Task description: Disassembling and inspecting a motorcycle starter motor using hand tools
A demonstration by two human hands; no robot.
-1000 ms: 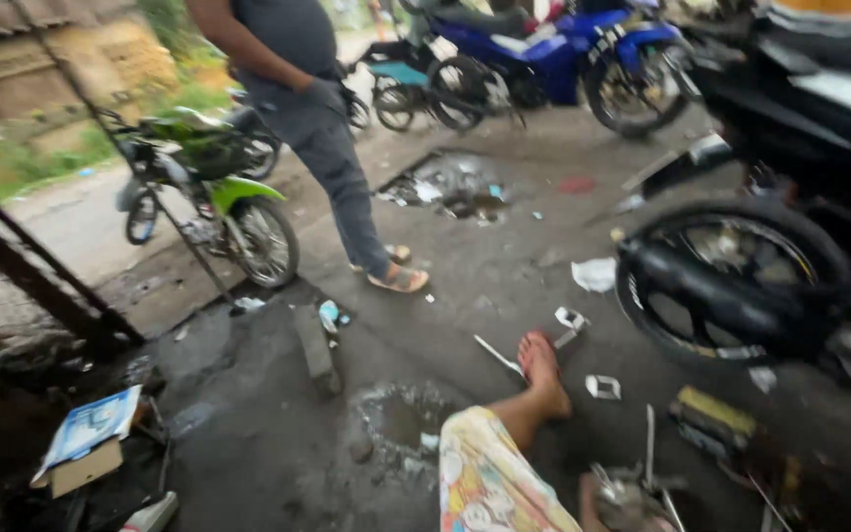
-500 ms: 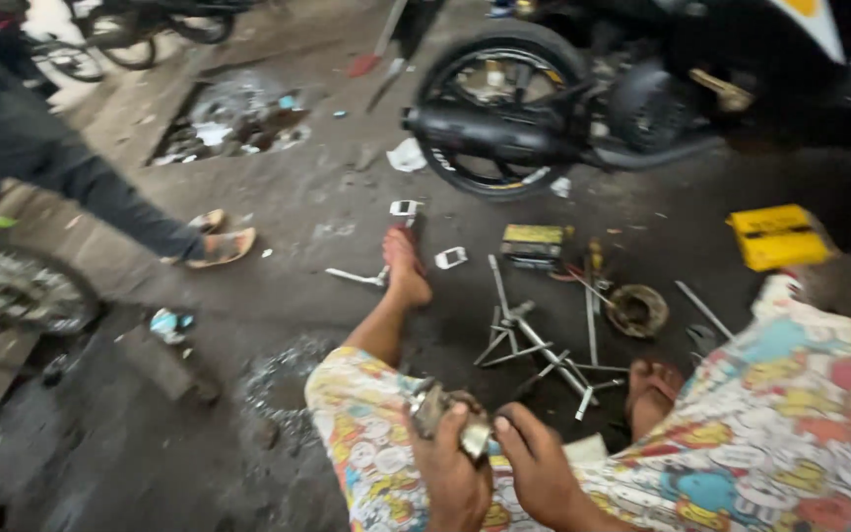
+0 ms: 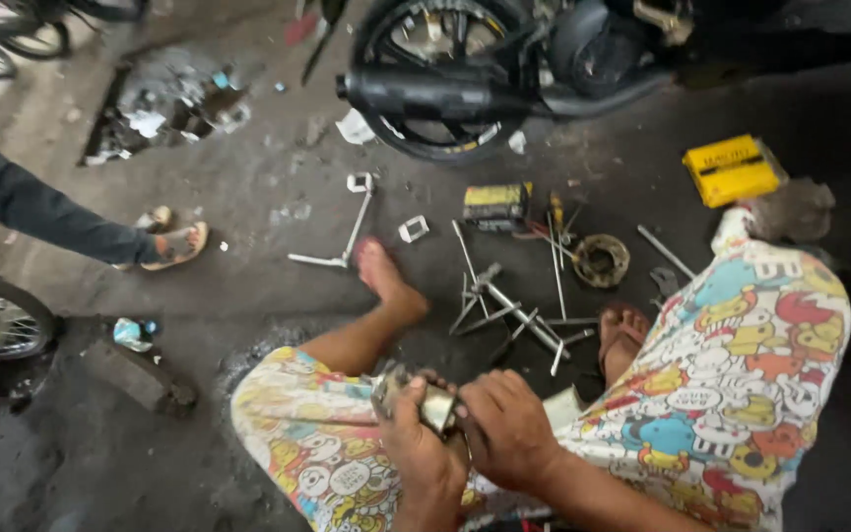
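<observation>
Both sets of fingers (image 3: 424,445) are curled tight around a small, dull silver metal part (image 3: 427,402) at the lower centre of the frame, just above the lap. The left hand (image 3: 424,448) grips it from below and the right hand (image 3: 504,426) clamps it from the side; the two hands touch. They rest over brightly printed cartoon-pattern trousers (image 3: 741,365), with one bare foot (image 3: 386,281) stretched out above them.

Around that foot lies dark, oil-stained concrete floor (image 3: 248,246). A scatter of long steel rods and wrenches (image 3: 509,305) sits at centre, beside a round rusty metal ring (image 3: 600,260). A flat yellow box (image 3: 733,169) lies at upper right. A black motorcycle rear wheel with exhaust pipe (image 3: 445,94) fills the top. Another person's dark-trousered leg in a sandal (image 3: 61,217) stands at left.
</observation>
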